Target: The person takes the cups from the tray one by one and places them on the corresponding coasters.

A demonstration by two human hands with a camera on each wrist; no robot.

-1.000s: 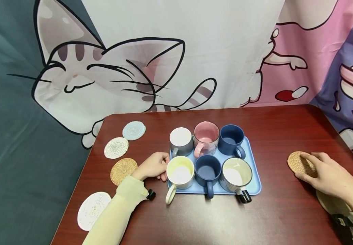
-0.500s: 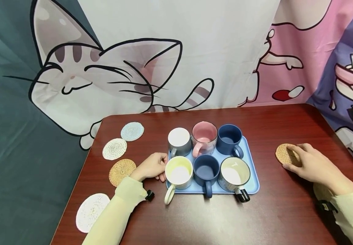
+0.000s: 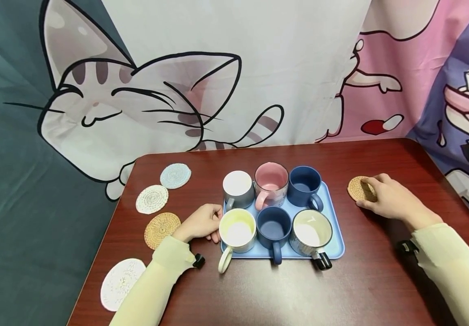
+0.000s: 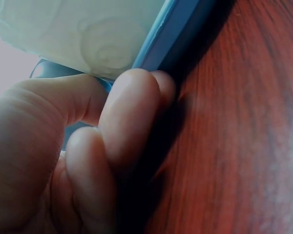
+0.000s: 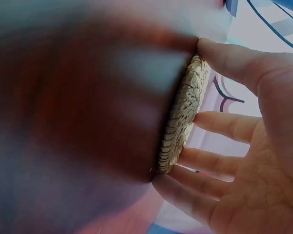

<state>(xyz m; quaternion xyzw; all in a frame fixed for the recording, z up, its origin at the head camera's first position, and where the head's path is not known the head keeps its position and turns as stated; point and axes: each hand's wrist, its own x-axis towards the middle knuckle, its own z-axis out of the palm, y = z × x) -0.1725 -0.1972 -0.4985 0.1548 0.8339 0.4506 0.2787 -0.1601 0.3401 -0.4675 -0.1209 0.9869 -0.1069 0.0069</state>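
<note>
The right hand (image 3: 395,201) pinches a round, tan woven coaster (image 3: 356,190) right of the blue tray (image 3: 335,226); only its wrist view shows fingertips fanned along the coiled rim. The left hand (image 3: 203,221) grips the tray's left edge. Six mugs (image 3: 274,226) crowd between them; four other mats (image 3: 162,230) lie left.

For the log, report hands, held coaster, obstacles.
Left fingers grip blue tray edge. Right fingers grip tan woven coaster, table contact unclear. Possible obstacle: six mugs on tray.
</note>
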